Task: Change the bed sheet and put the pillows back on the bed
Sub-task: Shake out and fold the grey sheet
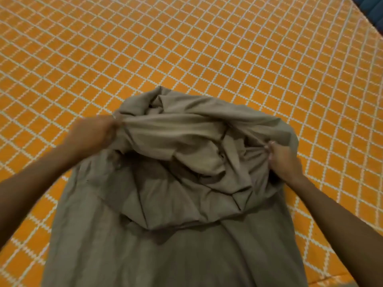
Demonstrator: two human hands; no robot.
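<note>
A bunched grey-brown bed sheet (176, 183) is gripped at either side by the left hand (91, 134) and right hand (284, 160), over the orange checked mattress (207, 48). The unfolding step appears underway; next, the sheet's edges probably need to be found and spread outward.

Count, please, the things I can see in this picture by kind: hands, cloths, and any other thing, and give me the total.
Hands: 2, the left hand and the right hand, each gripping the cloth
Grey-brown sheet: 1, bunched
Orange mattress with white grid: 1
Dark blue thing at the far corner, too little showing to name: 1
Total: 5
</note>
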